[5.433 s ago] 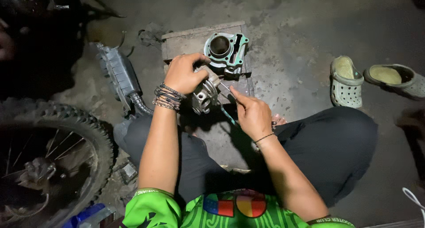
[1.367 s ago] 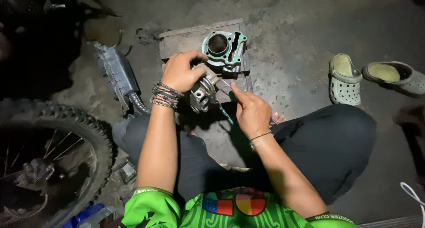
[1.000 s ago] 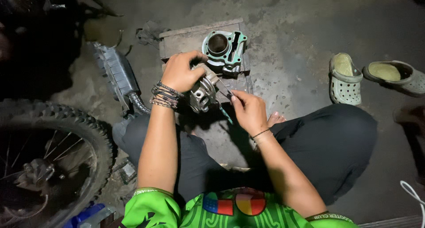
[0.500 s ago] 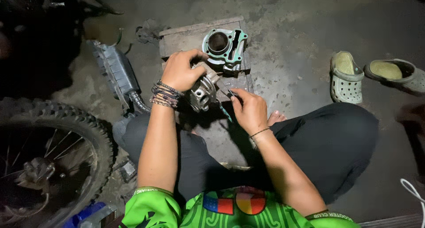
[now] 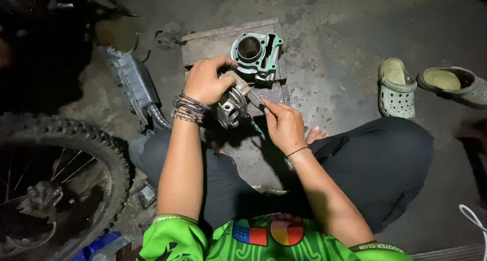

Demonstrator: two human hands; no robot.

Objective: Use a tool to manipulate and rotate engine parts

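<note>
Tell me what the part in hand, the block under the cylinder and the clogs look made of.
Grey finned engine part in the left hand: likely cast aluminium, dull silvery, rough finish. Weathered slab under the cylinder: looks like worn wood with squared edges, though it may be concrete. Pale green perforated clogs: matte moulded foam or rubber.

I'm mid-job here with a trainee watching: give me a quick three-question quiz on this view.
1. True or false: the left hand grips the metal engine part.
2. Where does the engine cylinder with the green gasket stand? A) on the wooden block B) on the tyre C) beside the clogs
3. Fill in: the right hand holds a thin ___ against that part.

Key: 1 true; 2 A; 3 tool.
</note>
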